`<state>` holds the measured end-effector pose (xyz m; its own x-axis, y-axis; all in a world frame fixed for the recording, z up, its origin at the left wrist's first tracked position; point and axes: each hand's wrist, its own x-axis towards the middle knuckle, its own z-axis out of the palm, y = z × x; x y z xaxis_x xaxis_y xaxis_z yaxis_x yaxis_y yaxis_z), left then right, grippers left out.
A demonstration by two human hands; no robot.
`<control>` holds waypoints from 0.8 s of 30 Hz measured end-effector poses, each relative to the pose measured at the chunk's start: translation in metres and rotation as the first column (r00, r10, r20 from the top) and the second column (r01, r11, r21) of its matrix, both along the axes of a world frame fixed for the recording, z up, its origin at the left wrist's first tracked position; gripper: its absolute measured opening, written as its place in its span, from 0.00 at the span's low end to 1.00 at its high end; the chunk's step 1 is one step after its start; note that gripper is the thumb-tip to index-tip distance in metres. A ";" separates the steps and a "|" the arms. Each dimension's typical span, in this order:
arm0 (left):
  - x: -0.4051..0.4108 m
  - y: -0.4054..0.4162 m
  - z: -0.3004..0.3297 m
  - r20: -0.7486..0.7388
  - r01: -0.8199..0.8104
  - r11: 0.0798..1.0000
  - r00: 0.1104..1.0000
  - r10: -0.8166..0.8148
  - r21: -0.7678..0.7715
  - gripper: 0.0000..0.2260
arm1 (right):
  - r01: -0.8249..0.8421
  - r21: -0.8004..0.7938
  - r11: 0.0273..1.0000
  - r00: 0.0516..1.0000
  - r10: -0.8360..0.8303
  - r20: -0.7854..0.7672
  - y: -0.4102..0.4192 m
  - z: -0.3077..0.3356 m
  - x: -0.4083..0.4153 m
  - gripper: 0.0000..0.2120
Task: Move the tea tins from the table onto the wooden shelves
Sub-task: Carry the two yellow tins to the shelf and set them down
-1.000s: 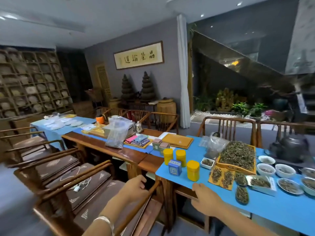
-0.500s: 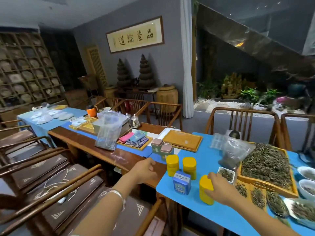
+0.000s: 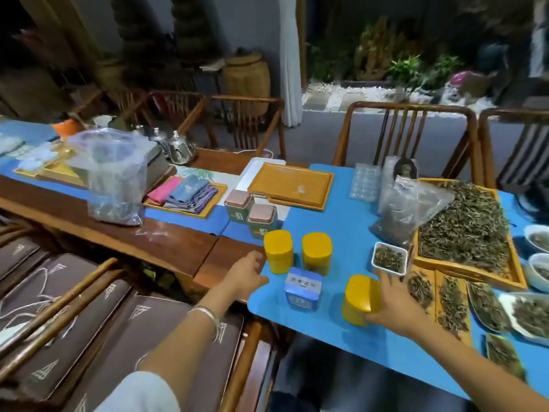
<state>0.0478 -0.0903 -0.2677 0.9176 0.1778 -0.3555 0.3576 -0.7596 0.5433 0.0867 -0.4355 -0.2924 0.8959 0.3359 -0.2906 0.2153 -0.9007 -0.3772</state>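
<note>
Here the right hand (image 3: pixel 392 304) wraps around the nearest yellow tin (image 3: pixel 361 295): the fingers lie over its right side and the thumb seems to press the lower front, though the view is a little blurred there. The tin stands upright on the blue table (image 3: pixel 341 209), near its front edge. The left hand (image 3: pixel 245 275) is spread and relaxed and holds nothing; its fingertips are just beside another yellow tin (image 3: pixel 278 251), which stands at about 11 o'clock from the held one. A third yellow tin (image 3: pixel 316 253) stands to the right of that one, and a blue tin (image 3: pixel 303 288) lies at 9 o'clock from the held tin. Two green tins with pink lids (image 3: pixel 251 211) stand further back, at about 11 o'clock.

I judge these tins to be light and stiff, probably thin metal with a smooth painted skin, so they can slip in a loose hold. The corners are rounded and the sides flat, so the best place to take hold is around the middle of the body, with fingers and thumb on opposite flat sides. Lifting by the lid alone is risky, because it may come off. A small white dish of tea leaves (image 3: pixel 389 258) stands near the right fingers, at 1 o'clock.
</note>
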 end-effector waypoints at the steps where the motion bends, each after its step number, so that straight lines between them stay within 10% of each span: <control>1: 0.010 0.005 -0.012 -0.014 0.015 1.000 1.000 -0.016 -0.016 0.27 | 0.006 0.001 1.000 1.000 -0.006 -0.019 0.001 -0.007 0.005 0.54; 24: 0.102 0.031 -0.124 0.158 0.022 0.855 0.985 0.070 -0.517 0.38 | 0.164 0.182 0.970 0.985 -0.150 -0.089 0.009 -0.040 0.011 0.43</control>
